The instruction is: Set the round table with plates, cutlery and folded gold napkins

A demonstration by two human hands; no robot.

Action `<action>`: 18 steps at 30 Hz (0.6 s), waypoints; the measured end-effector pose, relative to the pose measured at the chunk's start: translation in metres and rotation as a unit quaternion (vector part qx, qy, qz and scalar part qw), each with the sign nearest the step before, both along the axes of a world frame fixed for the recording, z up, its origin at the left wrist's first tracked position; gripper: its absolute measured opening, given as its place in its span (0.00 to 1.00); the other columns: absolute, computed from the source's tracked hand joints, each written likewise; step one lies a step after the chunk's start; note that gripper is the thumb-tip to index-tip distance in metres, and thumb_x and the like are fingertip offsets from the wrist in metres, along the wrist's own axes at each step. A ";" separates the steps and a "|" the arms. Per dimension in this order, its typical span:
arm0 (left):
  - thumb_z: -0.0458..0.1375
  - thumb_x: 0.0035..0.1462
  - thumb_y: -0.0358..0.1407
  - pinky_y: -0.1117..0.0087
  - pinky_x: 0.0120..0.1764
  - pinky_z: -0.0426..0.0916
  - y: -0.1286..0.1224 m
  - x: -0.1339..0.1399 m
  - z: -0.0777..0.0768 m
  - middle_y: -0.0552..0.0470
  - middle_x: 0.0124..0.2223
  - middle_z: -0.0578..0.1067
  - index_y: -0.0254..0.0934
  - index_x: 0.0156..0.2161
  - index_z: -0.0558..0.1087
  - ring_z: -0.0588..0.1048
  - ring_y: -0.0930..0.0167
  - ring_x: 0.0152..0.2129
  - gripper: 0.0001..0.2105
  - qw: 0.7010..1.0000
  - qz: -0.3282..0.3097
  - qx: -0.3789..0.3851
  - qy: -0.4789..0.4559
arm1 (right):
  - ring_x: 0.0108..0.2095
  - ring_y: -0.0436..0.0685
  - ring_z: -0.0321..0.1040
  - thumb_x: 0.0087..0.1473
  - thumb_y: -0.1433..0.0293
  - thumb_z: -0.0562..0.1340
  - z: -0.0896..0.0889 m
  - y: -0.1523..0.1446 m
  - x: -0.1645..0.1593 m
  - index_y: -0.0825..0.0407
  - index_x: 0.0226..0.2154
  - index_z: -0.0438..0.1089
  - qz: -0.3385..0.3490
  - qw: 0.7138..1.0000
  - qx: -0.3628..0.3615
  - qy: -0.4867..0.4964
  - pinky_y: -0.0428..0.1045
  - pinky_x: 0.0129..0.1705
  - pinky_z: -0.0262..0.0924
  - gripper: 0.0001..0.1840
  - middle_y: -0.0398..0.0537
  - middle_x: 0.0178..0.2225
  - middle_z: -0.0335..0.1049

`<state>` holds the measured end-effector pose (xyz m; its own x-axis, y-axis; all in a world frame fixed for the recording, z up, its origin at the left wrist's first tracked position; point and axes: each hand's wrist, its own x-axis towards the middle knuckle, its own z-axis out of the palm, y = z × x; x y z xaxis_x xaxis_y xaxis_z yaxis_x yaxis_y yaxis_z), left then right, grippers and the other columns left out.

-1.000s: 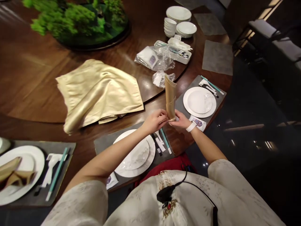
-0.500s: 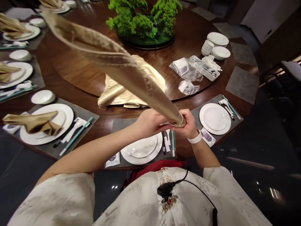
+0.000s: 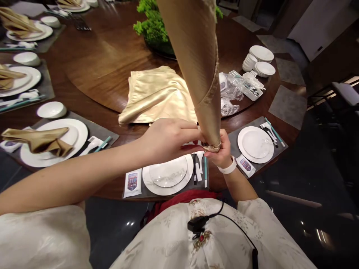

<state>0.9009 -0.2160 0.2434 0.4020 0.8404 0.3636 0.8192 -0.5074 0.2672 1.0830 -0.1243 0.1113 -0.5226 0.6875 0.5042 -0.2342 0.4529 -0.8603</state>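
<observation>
A gold cloth napkin (image 3: 198, 63), rolled into a tall tube that widens toward the top, stands nearly upright in front of me. My right hand (image 3: 223, 151) wraps round its narrow lower end, where the cloth forms a band. From the left, my left hand (image 3: 171, 137) pinches that same lower end between fingers and thumb; the fingertips are partly hidden by the cloth. Below my hands lies a white plate (image 3: 151, 188) with a smaller marbled plate (image 3: 168, 173) on it. Behind my left hand, a spread pile of gold napkins (image 3: 159, 95) rests on the table.
The round wooden table (image 3: 98, 71) carries more settings, including a folded napkin (image 3: 42, 140) on a plate at left and bare plates (image 3: 255, 145) at right. Stacked white dishes (image 3: 262, 59), a cutlery tray (image 3: 252, 89) and a green plant centrepiece (image 3: 153, 26) stand farther back.
The rolled napkin has swung from leaning far left to nearly upright. Both hands stay at its lower end, and my left forearm now lies flatter and farther left.
</observation>
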 end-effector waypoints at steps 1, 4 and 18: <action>0.56 0.64 0.47 0.76 0.35 0.68 -0.001 0.001 0.001 0.49 0.41 0.81 0.42 0.43 0.80 0.79 0.71 0.35 0.14 1.000 0.002 -0.004 -0.002 | 0.34 0.54 0.66 0.38 0.48 0.76 0.001 -0.002 -0.001 0.48 0.41 0.67 -0.003 1.000 -0.006 0.004 0.51 0.40 0.65 0.34 0.41 0.33 0.66; 0.56 0.64 0.47 0.77 0.32 0.66 -0.004 0.003 -0.003 0.50 0.38 0.81 0.41 0.41 0.80 0.79 0.72 0.32 0.14 1.000 0.000 -0.017 -0.015 | 0.34 0.53 0.66 0.42 0.47 0.73 0.005 -0.008 -0.004 0.49 0.42 0.67 -0.005 1.000 -0.017 0.018 0.51 0.39 0.65 0.33 0.42 0.33 0.66; 0.58 0.63 0.47 0.76 0.34 0.68 -0.002 0.000 0.007 0.50 0.35 0.81 0.40 0.41 0.80 0.77 0.71 0.31 0.14 0.982 -0.086 -0.141 -0.092 | 0.34 0.54 0.67 0.43 0.45 0.72 0.022 -0.015 0.001 0.50 0.44 0.68 0.057 0.998 0.023 -0.011 0.52 0.40 0.66 0.34 0.43 0.34 0.68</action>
<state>0.9006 -0.2181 0.2507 0.4964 0.8432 0.2067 0.6522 -0.5193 0.5522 1.0837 -0.1391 0.1334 -0.6071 0.5987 0.5225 -0.2687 0.4641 -0.8440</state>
